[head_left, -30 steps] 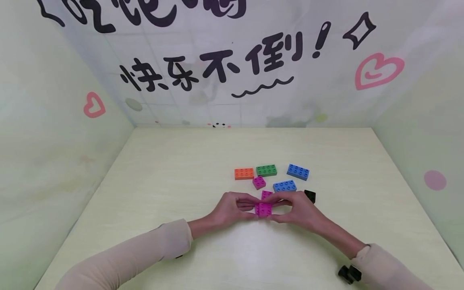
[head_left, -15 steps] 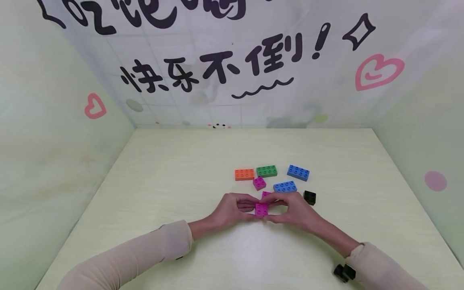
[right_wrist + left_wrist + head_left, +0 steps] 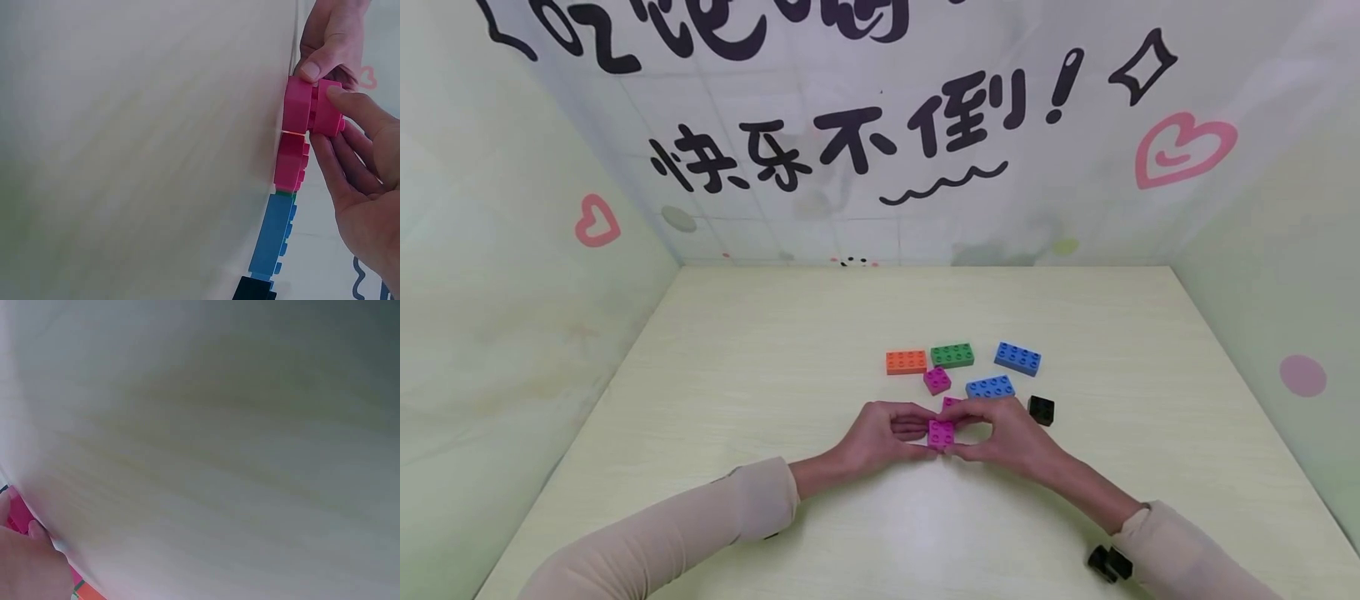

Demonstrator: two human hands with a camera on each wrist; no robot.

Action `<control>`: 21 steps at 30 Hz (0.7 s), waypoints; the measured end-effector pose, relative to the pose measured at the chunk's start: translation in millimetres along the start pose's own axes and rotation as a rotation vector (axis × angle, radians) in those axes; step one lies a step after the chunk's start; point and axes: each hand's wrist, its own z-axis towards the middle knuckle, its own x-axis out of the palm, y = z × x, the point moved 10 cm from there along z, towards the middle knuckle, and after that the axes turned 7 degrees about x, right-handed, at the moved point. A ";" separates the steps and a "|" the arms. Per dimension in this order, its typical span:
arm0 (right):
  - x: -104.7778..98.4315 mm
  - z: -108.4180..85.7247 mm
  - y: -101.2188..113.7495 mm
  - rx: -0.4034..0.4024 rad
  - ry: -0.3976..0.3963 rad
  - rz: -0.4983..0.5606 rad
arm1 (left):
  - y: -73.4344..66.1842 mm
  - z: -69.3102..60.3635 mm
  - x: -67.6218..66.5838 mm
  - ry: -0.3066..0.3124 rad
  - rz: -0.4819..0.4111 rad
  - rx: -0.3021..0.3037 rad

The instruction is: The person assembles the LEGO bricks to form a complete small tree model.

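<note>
My right hand pinches a pink toy building brick between thumb and fingers. In the right wrist view, this upper brick sits over a lower pink brick, with studs showing in the narrow gap between them. The left hand holds the lower brick from the other side, its thumb against it. Just behind the fingers, another pink brick is partly hidden. The left wrist view catches only a corner of the left hand and some pink.
Behind the hands lie an orange brick, a green brick, a small pink brick and two blue bricks, one far and one near. A black brick stands right of them. Walls border the table.
The right hand has shifted slightly left with its pink brick, which now lines up over the lower one. More of the black brick shows. The left hand has stayed nearly still.
</note>
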 end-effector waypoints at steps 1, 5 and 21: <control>-0.4 0.0 0.5 -0.003 -0.002 -0.009 | -0.1 -0.1 0.1 0.001 0.003 0.000; -1.6 1.5 1.0 -0.009 -0.001 -0.020 | -1.0 -0.6 -0.2 0.000 0.016 0.002; -1.5 1.6 -14.1 0.100 -0.013 0.088 | -1.3 -3.9 -1.1 -0.010 0.020 -0.032</control>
